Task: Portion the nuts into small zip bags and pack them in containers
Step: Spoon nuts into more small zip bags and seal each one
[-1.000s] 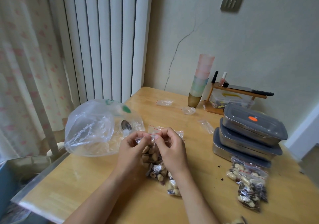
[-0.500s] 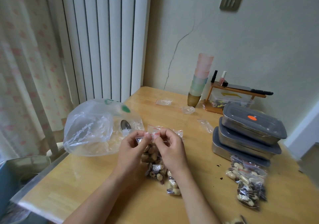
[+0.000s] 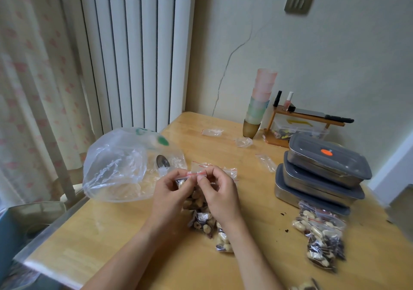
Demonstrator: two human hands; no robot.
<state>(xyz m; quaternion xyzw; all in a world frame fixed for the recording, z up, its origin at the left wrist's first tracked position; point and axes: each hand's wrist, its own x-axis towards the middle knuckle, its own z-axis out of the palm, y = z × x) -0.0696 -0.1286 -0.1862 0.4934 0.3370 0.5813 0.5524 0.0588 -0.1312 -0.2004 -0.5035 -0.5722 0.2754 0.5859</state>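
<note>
My left hand (image 3: 171, 191) and my right hand (image 3: 220, 192) both pinch the red zip strip of a small zip bag (image 3: 196, 174) filled with nuts, held just above the table centre. Under my hands lie more filled small bags (image 3: 206, 222). A large clear plastic bag of nuts (image 3: 125, 166) with a spoon (image 3: 162, 162) inside sits to the left. Three stacked steel containers with grey lids (image 3: 321, 171) stand at the right. In front of them lies a pile of filled zip bags (image 3: 321, 238).
Empty small zip bags (image 3: 212, 132) lie scattered on the far part of the wooden table (image 3: 111, 233). A stack of pastel cups (image 3: 260, 104) and a small wooden rack (image 3: 306, 119) with bottles stand by the wall. A radiator and curtain are at the left.
My fingers have slid slightly along the zip strip of the small bag. Both hands stay in about the same place.
</note>
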